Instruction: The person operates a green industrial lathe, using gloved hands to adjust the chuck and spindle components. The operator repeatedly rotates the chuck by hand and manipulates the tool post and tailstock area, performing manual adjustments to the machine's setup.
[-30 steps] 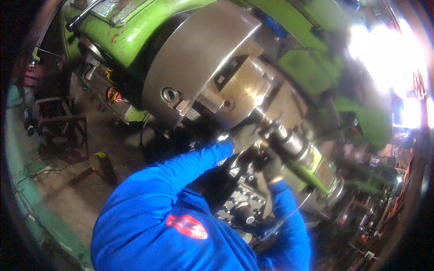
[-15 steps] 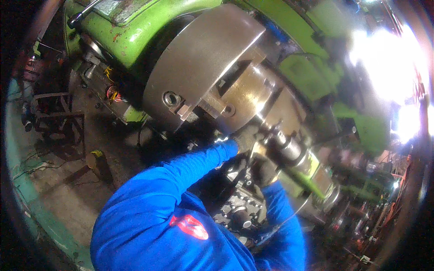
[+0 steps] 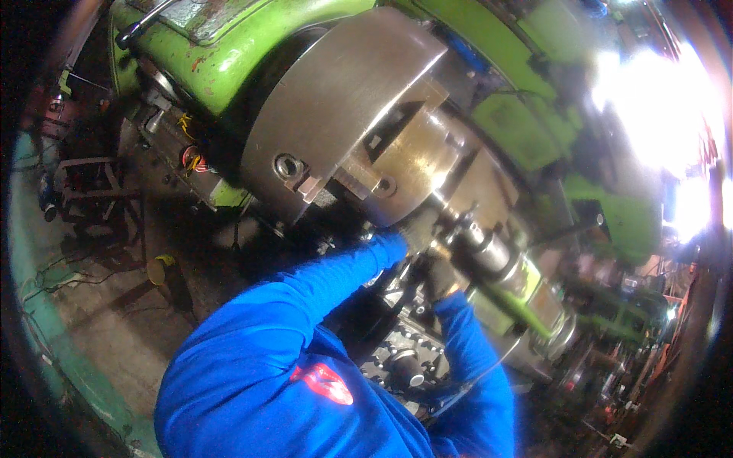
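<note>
A large steel lathe chuck (image 3: 336,99) grips a brass-toned cylindrical workpiece (image 3: 420,160). The tailstock centre (image 3: 489,252) meets its outer end. My gloved left hand (image 3: 420,229) is just below the workpiece's end face, beside the tailstock tip; its fingers are blurred and partly hidden. Close by, nearer to me, my gloved right hand (image 3: 439,276) looks closed, its fingers curled in under the tailstock. Whatever it holds is too dark and small to make out. Both hands are over the lathe carriage.
The green lathe headstock (image 3: 229,69) stands at upper left, with a black-knobbed lever (image 3: 130,34). Below my hands lies a bolted metal carriage part with a round knob (image 3: 412,374). A metal frame (image 3: 99,191) stands on the floor at left. Bright glare covers the upper right.
My right hand has shifted slightly left and up, closer to my left hand. A pale piece between the hands shows less now. The chuck looks the same.
</note>
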{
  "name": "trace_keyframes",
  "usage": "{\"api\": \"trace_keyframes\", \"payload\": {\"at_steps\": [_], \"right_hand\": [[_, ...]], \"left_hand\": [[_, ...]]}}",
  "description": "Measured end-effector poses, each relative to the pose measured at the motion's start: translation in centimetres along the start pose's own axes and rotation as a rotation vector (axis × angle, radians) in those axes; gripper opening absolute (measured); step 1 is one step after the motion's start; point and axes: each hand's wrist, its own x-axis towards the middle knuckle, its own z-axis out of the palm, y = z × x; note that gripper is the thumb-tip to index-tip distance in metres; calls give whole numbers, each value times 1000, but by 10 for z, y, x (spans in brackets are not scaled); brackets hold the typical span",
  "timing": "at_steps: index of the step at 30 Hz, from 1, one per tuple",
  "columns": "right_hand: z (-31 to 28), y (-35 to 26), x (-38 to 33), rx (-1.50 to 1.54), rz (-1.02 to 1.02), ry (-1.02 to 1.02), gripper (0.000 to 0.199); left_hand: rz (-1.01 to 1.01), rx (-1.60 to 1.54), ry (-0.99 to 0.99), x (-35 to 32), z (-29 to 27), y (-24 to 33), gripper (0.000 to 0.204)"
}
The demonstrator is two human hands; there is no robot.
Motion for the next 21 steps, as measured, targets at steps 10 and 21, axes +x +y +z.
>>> {"api": "trace_keyframes", "payload": {"at_steps": [10, 21], "right_hand": [[7, 9, 16, 292, 79, 108, 10], [-21, -9, -1, -1, 231, 166, 22]], "left_hand": [[-48, -132, -100, -3, -20, 21, 26], [32, -319, 48, 29, 36, -36, 28]]}}
